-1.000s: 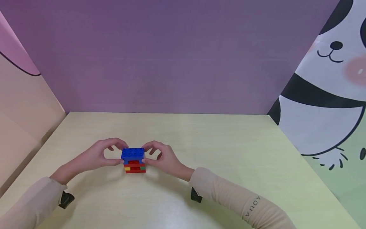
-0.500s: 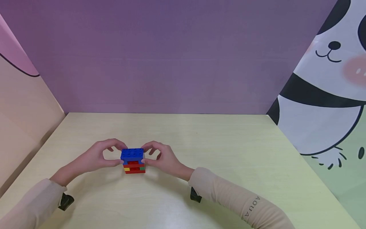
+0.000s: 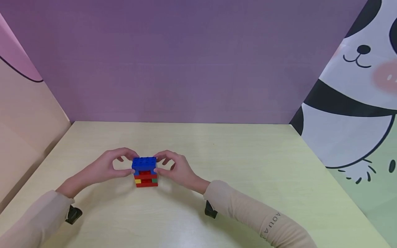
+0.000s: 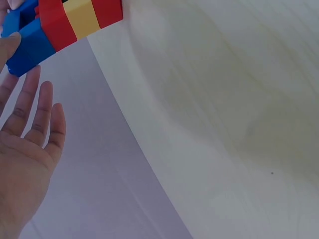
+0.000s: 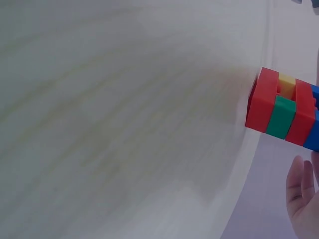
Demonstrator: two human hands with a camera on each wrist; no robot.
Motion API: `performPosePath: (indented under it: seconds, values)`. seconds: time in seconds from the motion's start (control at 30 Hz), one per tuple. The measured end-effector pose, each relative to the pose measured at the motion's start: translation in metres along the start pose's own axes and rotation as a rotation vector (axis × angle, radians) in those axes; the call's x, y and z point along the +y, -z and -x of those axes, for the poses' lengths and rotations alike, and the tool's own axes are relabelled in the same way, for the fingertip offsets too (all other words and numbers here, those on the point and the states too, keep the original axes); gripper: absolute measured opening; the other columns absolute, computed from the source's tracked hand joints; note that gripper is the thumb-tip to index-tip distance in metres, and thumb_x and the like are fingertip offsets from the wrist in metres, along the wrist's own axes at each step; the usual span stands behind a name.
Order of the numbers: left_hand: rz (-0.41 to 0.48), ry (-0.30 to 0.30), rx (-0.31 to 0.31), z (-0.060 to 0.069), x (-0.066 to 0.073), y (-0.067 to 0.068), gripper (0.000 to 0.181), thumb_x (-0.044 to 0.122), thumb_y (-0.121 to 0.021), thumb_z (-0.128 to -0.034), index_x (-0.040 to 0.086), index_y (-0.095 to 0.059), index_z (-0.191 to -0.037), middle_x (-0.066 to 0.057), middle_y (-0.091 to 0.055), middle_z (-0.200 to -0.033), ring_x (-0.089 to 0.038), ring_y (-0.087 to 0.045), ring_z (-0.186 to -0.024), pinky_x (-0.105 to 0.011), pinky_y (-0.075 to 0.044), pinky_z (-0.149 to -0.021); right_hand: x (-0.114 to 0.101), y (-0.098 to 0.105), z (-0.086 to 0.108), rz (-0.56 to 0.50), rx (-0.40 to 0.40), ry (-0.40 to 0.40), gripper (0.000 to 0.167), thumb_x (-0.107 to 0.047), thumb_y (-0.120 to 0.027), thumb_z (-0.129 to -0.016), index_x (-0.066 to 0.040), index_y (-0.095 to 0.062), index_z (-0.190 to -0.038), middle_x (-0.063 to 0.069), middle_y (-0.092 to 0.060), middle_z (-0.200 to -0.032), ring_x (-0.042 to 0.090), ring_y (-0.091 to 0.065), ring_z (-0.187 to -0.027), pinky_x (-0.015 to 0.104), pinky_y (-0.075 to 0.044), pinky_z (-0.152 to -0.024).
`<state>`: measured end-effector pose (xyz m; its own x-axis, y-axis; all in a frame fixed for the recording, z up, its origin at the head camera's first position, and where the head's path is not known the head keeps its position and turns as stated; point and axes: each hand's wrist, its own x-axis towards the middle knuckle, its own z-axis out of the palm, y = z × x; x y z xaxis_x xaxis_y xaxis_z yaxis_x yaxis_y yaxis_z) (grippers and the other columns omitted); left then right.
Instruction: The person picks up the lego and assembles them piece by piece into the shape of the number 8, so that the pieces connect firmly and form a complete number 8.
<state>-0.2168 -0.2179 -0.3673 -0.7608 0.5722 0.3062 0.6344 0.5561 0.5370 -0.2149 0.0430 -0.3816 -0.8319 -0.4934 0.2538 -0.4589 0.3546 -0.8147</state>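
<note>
A small stack of toy building bricks stands on the table, with a studded blue brick [image 3: 144, 163] on top. Below the blue are a red layer [image 3: 145, 176], a yellow brick [image 3: 138, 181] and a green brick [image 3: 154, 180] at the sides, and a red base brick [image 3: 147, 185]. My left hand [image 3: 107, 166] pinches the blue part at its left end, thumb in front and index finger behind. At the right end, my right hand [image 3: 180, 172] pinches it likewise. The wrist views show the yellow side [image 4: 82, 19] and the green side [image 5: 281, 117].
The pale wooden table [image 3: 235, 162] spreads out around the stack. A purple wall [image 3: 186, 62] rises at the table's back edge. A panda picture [image 3: 350, 134] covers the right wall, and a beige-pink wall [image 3: 28, 117] stands at left.
Both hands and the blue top have shifted slightly up in the head view, while the stack's lower edge stays about where it was. Both pinches on the blue brick persist.
</note>
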Motion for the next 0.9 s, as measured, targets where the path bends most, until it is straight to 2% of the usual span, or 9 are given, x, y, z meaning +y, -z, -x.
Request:
performPosePath:
  seconds: [0.13,0.27,0.67,0.9]
  values:
    - [0.005,0.015,0.001,-0.002,-0.001,0.001,0.041,0.026,-0.074,-0.0766,0.019,-0.056,-0.113,0.006,-0.061,-0.108,-0.016,-0.057,-0.096,-0.038,-0.050,-0.077,0.003,0.000,-0.002,0.005,0.015,0.019,0.039,-0.020,-0.068,-0.082,-0.018,-0.055,-0.119,0.003,-0.063,-0.112,0.022,-0.058,-0.097,0.027,-0.050,-0.071]
    - [0.015,0.022,0.004,-0.003,-0.001,0.001,0.042,0.025,-0.074,-0.0761,0.017,-0.056,-0.114,0.004,-0.061,-0.109,-0.021,-0.058,-0.096,-0.040,-0.050,-0.077,0.003,-0.001,-0.003,-0.005,0.021,0.035,0.039,-0.019,-0.067,-0.083,-0.016,-0.055,-0.120,0.004,-0.063,-0.112,0.025,-0.059,-0.097,0.028,-0.050,-0.071]
    - [0.008,0.063,-0.010,-0.008,-0.004,0.003,0.042,0.025,-0.072,-0.0777,0.016,-0.056,-0.115,0.000,-0.062,-0.110,-0.019,-0.057,-0.098,-0.041,-0.050,-0.078,0.004,-0.001,-0.008,-0.003,0.023,0.020,0.040,-0.017,-0.065,-0.085,-0.014,-0.053,-0.123,0.005,-0.062,-0.113,0.028,-0.058,-0.100,0.023,-0.049,-0.072]
    - [0.013,0.086,-0.013,-0.011,-0.006,0.003,0.041,0.027,-0.071,-0.0788,0.016,-0.056,-0.116,-0.001,-0.062,-0.111,-0.018,-0.057,-0.098,-0.041,-0.049,-0.079,0.005,-0.002,-0.009,0.064,0.013,0.024,0.051,-0.016,-0.067,-0.083,-0.018,-0.046,-0.130,0.006,-0.060,-0.117,0.027,-0.057,-0.099,0.019,-0.048,-0.066]
